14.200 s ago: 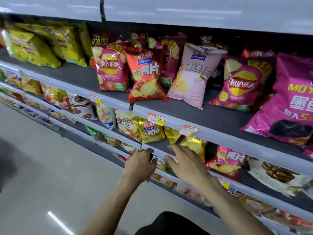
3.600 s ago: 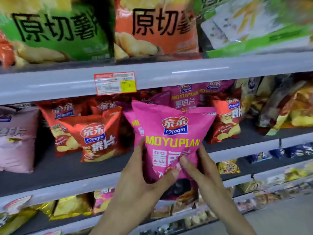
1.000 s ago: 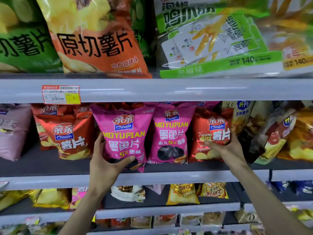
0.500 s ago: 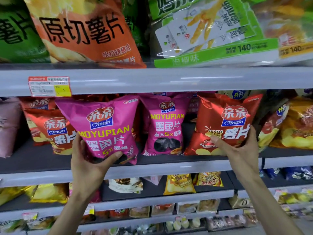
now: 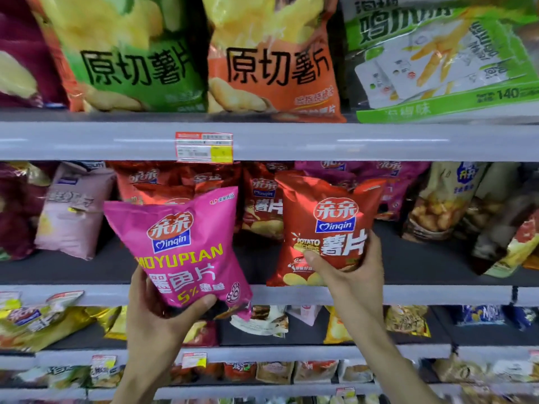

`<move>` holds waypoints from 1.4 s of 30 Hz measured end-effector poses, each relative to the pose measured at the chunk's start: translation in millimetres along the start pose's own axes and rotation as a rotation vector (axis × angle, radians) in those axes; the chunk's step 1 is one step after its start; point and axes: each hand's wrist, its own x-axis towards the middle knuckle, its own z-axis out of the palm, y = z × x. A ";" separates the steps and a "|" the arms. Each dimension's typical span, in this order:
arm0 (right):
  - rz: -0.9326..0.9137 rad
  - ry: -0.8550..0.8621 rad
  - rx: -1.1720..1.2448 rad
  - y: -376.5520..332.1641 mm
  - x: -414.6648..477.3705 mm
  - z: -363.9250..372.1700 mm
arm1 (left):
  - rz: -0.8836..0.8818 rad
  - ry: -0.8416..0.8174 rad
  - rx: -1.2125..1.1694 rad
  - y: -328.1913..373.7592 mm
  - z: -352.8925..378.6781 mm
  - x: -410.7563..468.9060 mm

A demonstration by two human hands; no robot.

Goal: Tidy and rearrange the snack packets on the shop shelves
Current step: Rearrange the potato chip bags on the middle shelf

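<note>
My left hand (image 5: 159,312) grips the bottom of a pink squid-chip packet (image 5: 180,246), holding it tilted in front of the middle shelf (image 5: 437,294). My right hand (image 5: 354,272) holds a red potato-chip packet (image 5: 326,225) by its lower edge, thumb across the front, just above the shelf lip. Behind them on that shelf stand more red packets (image 5: 262,205) and pink packets (image 5: 393,182), partly hidden.
A pale pink packet (image 5: 73,208) leans at the left of the middle shelf; brown and yellow bags (image 5: 446,199) crowd its right. Large green (image 5: 137,59) and orange (image 5: 274,65) chip bags fill the shelf above. A price tag (image 5: 204,147) hangs on that rail. Lower shelves hold several small packets.
Both packets have come off the shelf toward me. The view has shifted left, and the pink packet that stood between them is no longer in front.
</note>
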 end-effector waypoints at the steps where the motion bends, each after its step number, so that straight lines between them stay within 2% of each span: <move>1: -0.008 0.006 0.000 1.6 -1.5 14.8 | -0.004 0.003 0.003 -1.2 -10.1 -0.1; 5: -0.018 0.039 -0.011 12.7 4.1 69.7 | -0.028 0.019 -0.004 -2.5 -38.7 2.1; 10: -0.005 0.051 -0.142 35.6 21.5 111.3 | -0.052 0.022 -0.015 -2.1 -55.3 6.6; 16: 0.042 0.025 -0.253 56.0 27.9 119.8 | -0.109 0.014 -0.028 -5.5 -62.5 7.9; 23: 0.035 -0.061 -0.263 59.8 31.5 115.4 | -0.111 -0.036 -0.011 -3.9 -45.4 5.2; 28: 0.068 -0.164 -0.315 49.8 28.6 98.1 | -0.119 -0.061 -0.017 -1.0 -23.7 -3.9; 32: 0.060 -0.186 -0.266 30.0 9.0 65.5 | -0.106 -0.105 0.016 3.0 -1.5 -11.5; 37: 0.099 -0.427 -0.061 2.8 -17.1 22.7 | -0.064 -0.202 0.047 15.4 44.5 -18.1; 40: 0.090 -0.574 -0.073 -2.3 -22.1 -8.1 | -0.043 -0.248 0.055 21.7 78.1 -23.8; 42: 0.091 -0.595 -0.085 -5.4 -20.9 -29.4 | -0.041 -0.259 0.054 25.2 100.7 -29.4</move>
